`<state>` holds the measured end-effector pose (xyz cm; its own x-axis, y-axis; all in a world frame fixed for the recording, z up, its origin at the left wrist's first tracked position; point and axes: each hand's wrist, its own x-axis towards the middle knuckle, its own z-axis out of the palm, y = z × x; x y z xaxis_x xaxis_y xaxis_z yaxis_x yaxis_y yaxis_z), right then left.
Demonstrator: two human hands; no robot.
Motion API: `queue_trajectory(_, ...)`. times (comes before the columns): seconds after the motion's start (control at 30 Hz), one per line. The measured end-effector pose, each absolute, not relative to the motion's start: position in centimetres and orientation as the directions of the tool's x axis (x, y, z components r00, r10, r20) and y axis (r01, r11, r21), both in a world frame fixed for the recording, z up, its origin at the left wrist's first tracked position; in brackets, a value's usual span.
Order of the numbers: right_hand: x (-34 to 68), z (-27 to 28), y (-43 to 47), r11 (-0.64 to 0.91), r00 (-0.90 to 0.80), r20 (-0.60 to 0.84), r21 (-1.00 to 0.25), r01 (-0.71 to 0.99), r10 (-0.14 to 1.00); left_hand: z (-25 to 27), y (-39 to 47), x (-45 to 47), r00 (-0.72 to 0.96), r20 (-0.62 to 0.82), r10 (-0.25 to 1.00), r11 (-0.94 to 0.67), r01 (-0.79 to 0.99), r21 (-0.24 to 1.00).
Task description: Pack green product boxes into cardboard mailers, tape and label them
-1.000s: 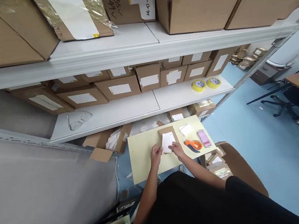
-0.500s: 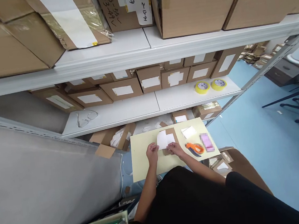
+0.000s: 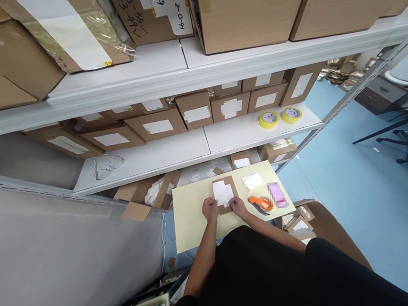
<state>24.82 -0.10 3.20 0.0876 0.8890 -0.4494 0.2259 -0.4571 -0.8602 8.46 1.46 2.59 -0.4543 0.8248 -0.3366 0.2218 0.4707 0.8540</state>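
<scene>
A small flat brown cardboard box lies on a pale yellow board, with white paper labels over much of its top. My left hand pinches the lower left edge of the white paper between thumb and fingers. At the lower right of the same paper is my right hand, its fingertips pressed together on the paper's edge. Right of the box, an orange-handled tool with a dark blue part rests on the board. White paper slips lie behind it.
The yellow board is in front of a shelf with labelled cardboard boxes, glasses and two yellow tape rolls. A pixelated pink item lies at the board's right. An open carton stands beside my right side.
The white paper, raised and curved at its left side before, now lies flatter on the box. Both hands have come down with it. The camera view has shifted slightly.
</scene>
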Motion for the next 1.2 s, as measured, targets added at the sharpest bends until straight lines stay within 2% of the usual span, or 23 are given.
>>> queue_trajectory(0.2, 25.8, 0.9, 0.0, -0.458, 0.206, -0.41, -0.766, 0.45, 0.888, 0.9, 2.3, 10.5, -0.447, -0.397, 0.802, 0.557, 0.317, 0.768)
queue_trajectory(0.57, 27.0, -0.8, 0.8, -0.513, 0.206, -0.478, -0.709, 0.484, 0.854, -0.3, 2.4, 12.1, -0.481, -0.414, 0.773, 0.611, 0.388, 0.69)
queue_trajectory(1.0, 27.9, -1.9, 1.4, -0.497, 0.148, -0.495, -0.712, 0.495, 0.856, 0.3, 1.7, 13.3, -0.503, -0.387, 0.773, 0.62, 0.469, 0.629)
queue_trajectory(1.1, 27.9, -1.7, 1.4, -0.479, 0.124, -0.5, -0.685, 0.548, 0.857, 0.5, 1.8, 13.4, -0.494, -0.382, 0.781, 0.613, 0.493, 0.617)
queue_trajectory(1.2, 27.9, -1.1, 1.4, -0.43, 0.079, -0.527, -0.589, 0.684, 0.846, 0.8, 1.9, 13.7, -0.456, -0.386, 0.802, 0.595, 0.554, 0.582)
